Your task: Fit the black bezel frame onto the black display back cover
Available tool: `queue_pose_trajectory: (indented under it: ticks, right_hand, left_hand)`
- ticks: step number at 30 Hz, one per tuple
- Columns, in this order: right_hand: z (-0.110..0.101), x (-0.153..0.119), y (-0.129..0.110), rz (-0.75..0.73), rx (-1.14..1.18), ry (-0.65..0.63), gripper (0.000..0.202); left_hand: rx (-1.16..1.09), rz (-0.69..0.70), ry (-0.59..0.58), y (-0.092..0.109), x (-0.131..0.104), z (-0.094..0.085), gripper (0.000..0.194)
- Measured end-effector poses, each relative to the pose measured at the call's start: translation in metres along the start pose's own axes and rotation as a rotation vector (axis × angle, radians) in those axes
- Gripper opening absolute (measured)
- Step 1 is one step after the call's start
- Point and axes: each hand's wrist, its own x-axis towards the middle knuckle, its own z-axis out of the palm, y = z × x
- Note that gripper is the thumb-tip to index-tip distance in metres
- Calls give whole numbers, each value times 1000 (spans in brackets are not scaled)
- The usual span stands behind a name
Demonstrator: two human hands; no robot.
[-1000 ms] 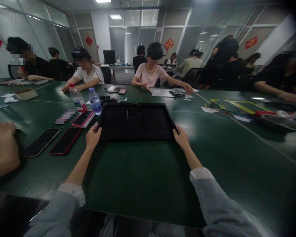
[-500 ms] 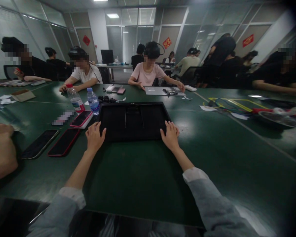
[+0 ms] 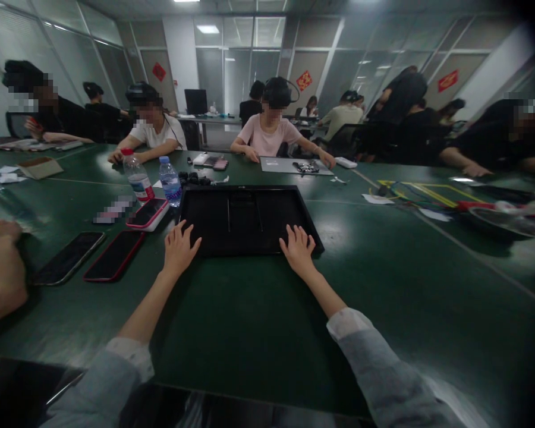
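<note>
A black, flat, rectangular panel with a raised rim (image 3: 214, 244), much like a shallow tray or a screen's back, lies on the green table in front of me. Two thin, light strips run across its middle, beside a darker block. My left hand (image 3: 179, 248) is at its near left corner, fingers spread over the edge. At the near right part, my right hand (image 3: 298, 246) has its fingers apart above the panel's edge. Neither hand is closed around anything; whether the fingertips touch the surface I cannot tell.
Left of the panel lie a red-edged phone (image 3: 115, 255), a dark phone (image 3: 71, 258) and a pink-rimmed phone (image 3: 148, 213). Two bottles, one red-capped (image 3: 138, 178), one blue-capped (image 3: 169, 181), stand behind. Another person's arm (image 3: 2, 270) rests at far left. Yellow cables (image 3: 432, 193) lie right.
Both my hands have shifted inward over the panel, the left one rightward and the right one leftward. The panel itself has hardly moved.
</note>
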Motion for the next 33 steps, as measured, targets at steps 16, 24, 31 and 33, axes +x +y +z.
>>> queue_pose_trajectory:
  ticks: [16, 24, 31, 33]
  right_hand:
    - [-5, 0, -1, 17, 60, -31, 60]
    - [-14, 1, -2, 50, 120, 81, 56]
    - [-19, 6, 18, 329, 136, 314, 63]
    - [-15, 8, 30, 426, 152, 320, 69]
  left_hand:
    - [-58, -19, 13, 1, -1, -5, 52]
    - [-140, -120, 159, -5, 4, -10, 45]
    - [-311, -275, 178, -31, 11, 2, 55]
    - [-345, -324, 153, -36, 12, 4, 56]
